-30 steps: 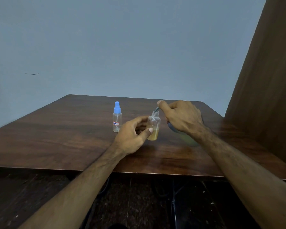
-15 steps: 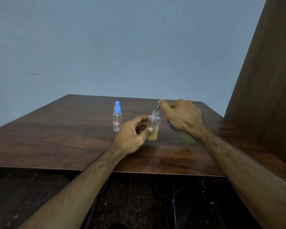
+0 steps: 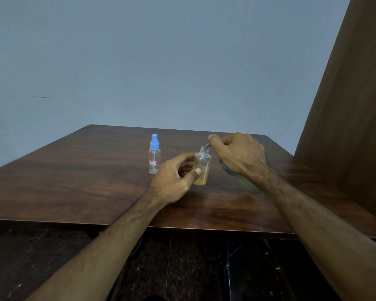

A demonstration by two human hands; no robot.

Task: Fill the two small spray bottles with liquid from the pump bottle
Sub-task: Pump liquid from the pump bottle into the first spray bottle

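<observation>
An uncapped small clear bottle (image 3: 202,168) stands on the wooden table (image 3: 74,181), its lower third filled with yellow liquid. My left hand (image 3: 174,179) grips it between thumb and fingers. My right hand (image 3: 239,155) grips the pump bottle (image 3: 226,169), which it mostly hides; the index finger lies on the pump head and the thin nozzle (image 3: 207,146) points into the open neck. A second small clear spray bottle (image 3: 154,155) with a blue cap and a red label stands upright to the left, looking empty.
A tall brown wooden panel (image 3: 352,127) rises along the table's right side. A plain blue-grey wall lies behind. The table's front edge runs just below my forearms, with dark floor and cables underneath.
Almost nothing differs. Both hands keep their holds, and the yellow liquid level in the open bottle looks about the same.
</observation>
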